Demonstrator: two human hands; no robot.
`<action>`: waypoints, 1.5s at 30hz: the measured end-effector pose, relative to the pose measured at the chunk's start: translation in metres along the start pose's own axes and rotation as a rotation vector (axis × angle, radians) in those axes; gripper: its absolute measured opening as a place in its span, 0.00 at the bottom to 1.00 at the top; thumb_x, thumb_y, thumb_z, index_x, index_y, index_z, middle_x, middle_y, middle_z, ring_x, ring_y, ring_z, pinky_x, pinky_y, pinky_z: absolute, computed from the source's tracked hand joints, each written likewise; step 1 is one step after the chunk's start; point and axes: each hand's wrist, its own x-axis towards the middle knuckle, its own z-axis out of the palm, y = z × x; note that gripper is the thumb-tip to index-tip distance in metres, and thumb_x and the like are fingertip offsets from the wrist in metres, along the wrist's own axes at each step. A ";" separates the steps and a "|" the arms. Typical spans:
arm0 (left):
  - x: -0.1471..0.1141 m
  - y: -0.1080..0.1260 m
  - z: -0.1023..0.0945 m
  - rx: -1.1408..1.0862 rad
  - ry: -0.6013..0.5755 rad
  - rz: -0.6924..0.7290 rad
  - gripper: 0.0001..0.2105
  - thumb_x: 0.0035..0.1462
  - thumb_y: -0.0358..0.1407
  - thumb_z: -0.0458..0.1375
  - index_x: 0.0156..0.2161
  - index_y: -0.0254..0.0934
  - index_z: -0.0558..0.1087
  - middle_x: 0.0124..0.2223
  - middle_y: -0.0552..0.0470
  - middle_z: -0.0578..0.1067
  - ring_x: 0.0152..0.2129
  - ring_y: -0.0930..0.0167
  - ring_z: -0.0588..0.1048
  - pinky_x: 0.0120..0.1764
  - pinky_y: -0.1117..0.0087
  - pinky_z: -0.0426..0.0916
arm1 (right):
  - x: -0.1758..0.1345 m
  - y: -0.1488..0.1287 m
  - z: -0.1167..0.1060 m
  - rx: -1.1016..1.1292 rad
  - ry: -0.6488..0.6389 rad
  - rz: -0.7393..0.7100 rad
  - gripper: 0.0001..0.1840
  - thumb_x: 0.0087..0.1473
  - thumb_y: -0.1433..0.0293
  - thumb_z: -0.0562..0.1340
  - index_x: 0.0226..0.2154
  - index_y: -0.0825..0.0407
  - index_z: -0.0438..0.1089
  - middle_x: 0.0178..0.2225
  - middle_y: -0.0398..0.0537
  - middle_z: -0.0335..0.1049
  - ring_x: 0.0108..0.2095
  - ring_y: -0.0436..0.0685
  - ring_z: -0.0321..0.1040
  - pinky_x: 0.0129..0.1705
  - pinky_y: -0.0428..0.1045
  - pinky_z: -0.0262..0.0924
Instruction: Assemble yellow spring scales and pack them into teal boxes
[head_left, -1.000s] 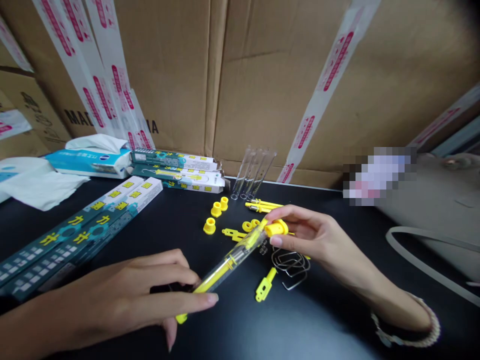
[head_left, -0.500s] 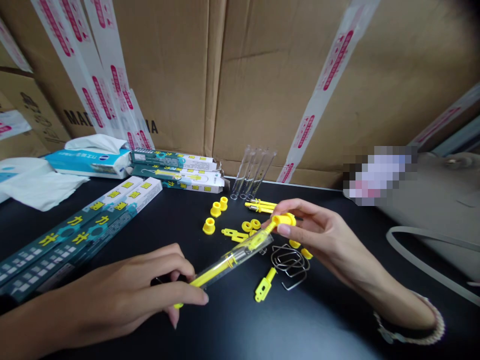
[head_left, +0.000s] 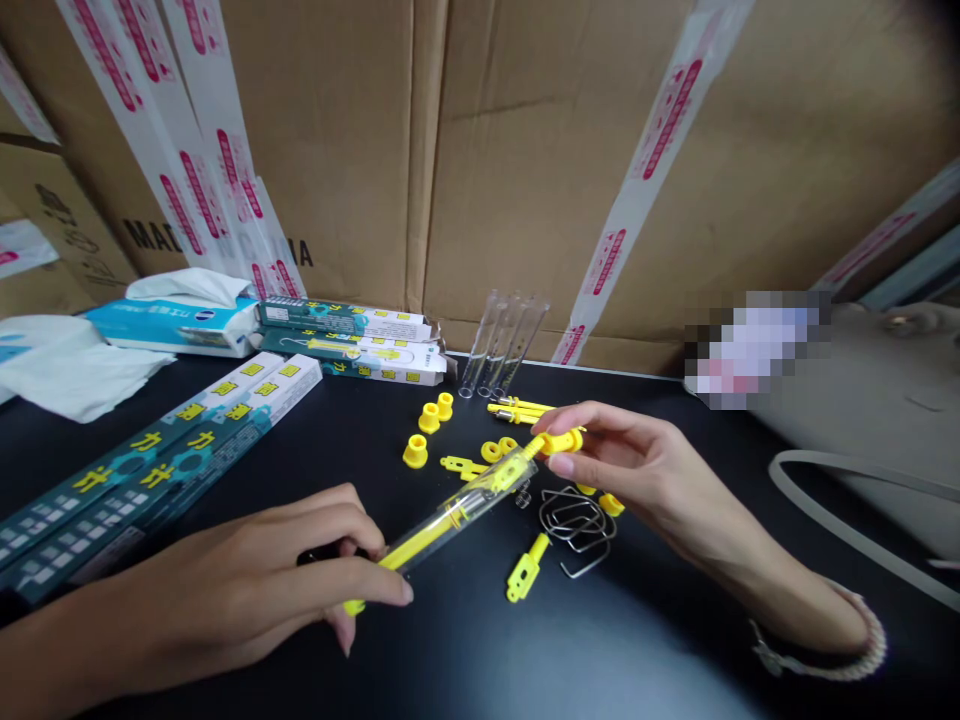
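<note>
My left hand [head_left: 300, 570] is closed round the lower end of a clear plastic tube [head_left: 442, 525] of a spring scale. A yellow rod shows inside the tube, which tilts up to the right. Between thumb and fingers, my right hand [head_left: 630, 460] pinches a yellow flanged cap [head_left: 561, 442] at the upper end. From the cap a narrow yellow piece runs into the tube's mouth; the cap's wide part is still outside. Below the tube lies a loose yellow slotted piece [head_left: 527, 568], near bent wire hooks [head_left: 577, 520].
Yellow caps [head_left: 416, 452], yellow rings [head_left: 499, 449] and yellow rods [head_left: 517, 411] lie beyond the tube. Several clear tubes [head_left: 502, 345] stand slanted near the cardboard [head_left: 540, 200]. Printed boxes [head_left: 180, 450] and a tissue pack [head_left: 176, 325] are left; a grey bag [head_left: 862, 430] is right.
The cap in my right hand has shifted slightly left and turned a little, sitting closer to the tube's mouth. My left hand keeps its grip with little movement.
</note>
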 end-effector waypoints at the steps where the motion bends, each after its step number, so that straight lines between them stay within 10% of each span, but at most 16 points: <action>1: 0.000 0.000 0.000 -0.001 -0.034 -0.004 0.28 0.61 0.14 0.49 0.61 0.39 0.71 0.44 0.46 0.75 0.37 0.71 0.75 0.37 0.76 0.73 | 0.000 0.000 0.000 -0.014 -0.005 0.003 0.13 0.45 0.62 0.78 0.35 0.46 0.80 0.41 0.45 0.79 0.40 0.54 0.75 0.45 0.48 0.71; 8: -0.004 -0.002 -0.001 0.022 -0.127 -0.025 0.30 0.63 0.15 0.47 0.65 0.41 0.66 0.45 0.46 0.76 0.38 0.70 0.76 0.39 0.73 0.72 | -0.004 -0.007 0.001 -0.114 -0.057 -0.034 0.14 0.58 0.58 0.69 0.44 0.46 0.80 0.53 0.51 0.77 0.52 0.62 0.74 0.55 0.54 0.70; 45: 0.001 0.003 -0.002 -0.070 -0.113 -0.096 0.34 0.62 0.14 0.46 0.66 0.49 0.65 0.43 0.49 0.74 0.35 0.71 0.77 0.38 0.74 0.72 | -0.004 -0.009 0.008 -0.075 0.003 -0.066 0.13 0.49 0.65 0.76 0.39 0.46 0.81 0.43 0.48 0.82 0.41 0.58 0.79 0.46 0.50 0.76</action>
